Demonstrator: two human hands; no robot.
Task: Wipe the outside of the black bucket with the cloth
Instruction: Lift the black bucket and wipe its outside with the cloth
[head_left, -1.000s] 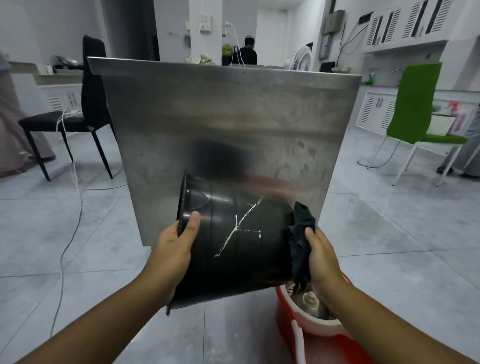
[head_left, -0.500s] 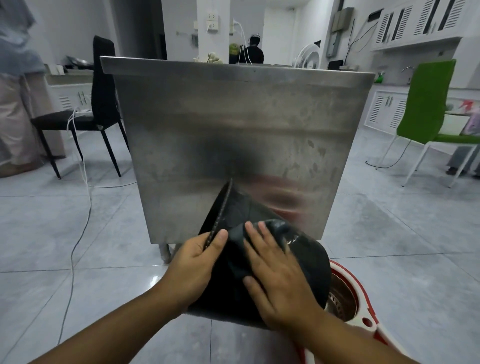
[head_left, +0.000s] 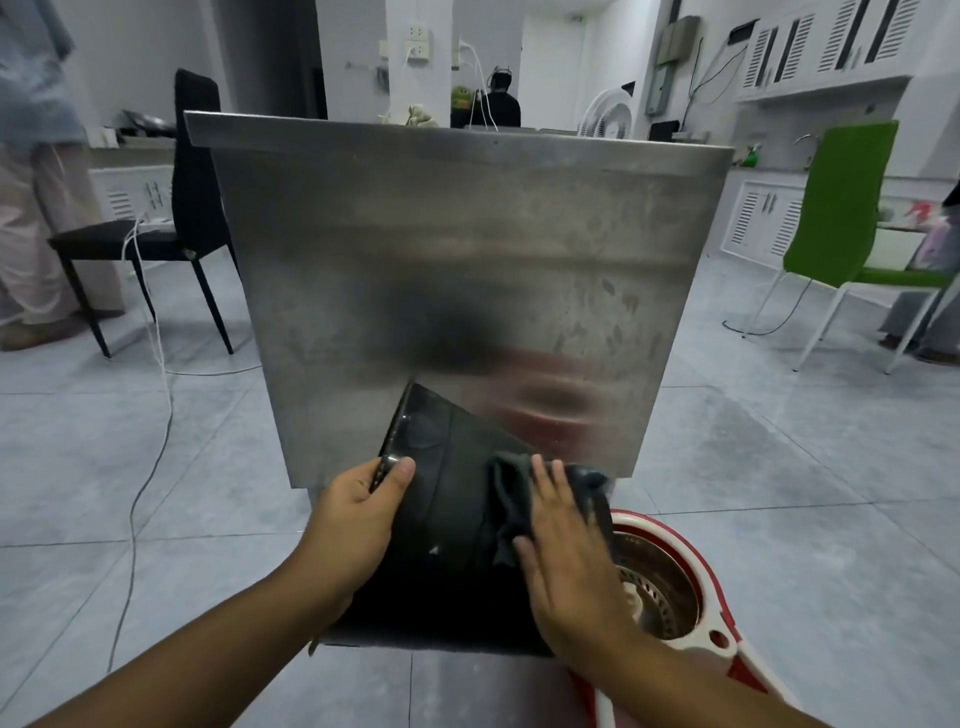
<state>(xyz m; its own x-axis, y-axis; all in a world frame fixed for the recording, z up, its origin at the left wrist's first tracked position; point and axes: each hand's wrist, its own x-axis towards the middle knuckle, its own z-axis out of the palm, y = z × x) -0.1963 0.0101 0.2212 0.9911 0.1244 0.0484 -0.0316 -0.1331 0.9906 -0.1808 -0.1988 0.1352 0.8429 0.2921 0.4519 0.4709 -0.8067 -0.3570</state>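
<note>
The black bucket (head_left: 447, 525) is held on its side in front of me, its open rim turned to the left and away. My left hand (head_left: 358, 512) grips the rim, thumb on the outside wall. A dark cloth (head_left: 506, 499) lies on the bucket's upper outer wall near the base end. My right hand (head_left: 563, 561) presses flat on that cloth with fingers spread, pointing away from me.
A steel cabinet panel (head_left: 457, 270) stands right behind the bucket. A red and white spin mop bucket (head_left: 670, 597) sits on the tiled floor below my right hand. A black chair (head_left: 171, 228) and cable are at left, a green chair (head_left: 841, 223) at right.
The bucket has turned so its rim tilts away. My right hand moved from the base end onto the side wall and has slid the cloth to the right.
</note>
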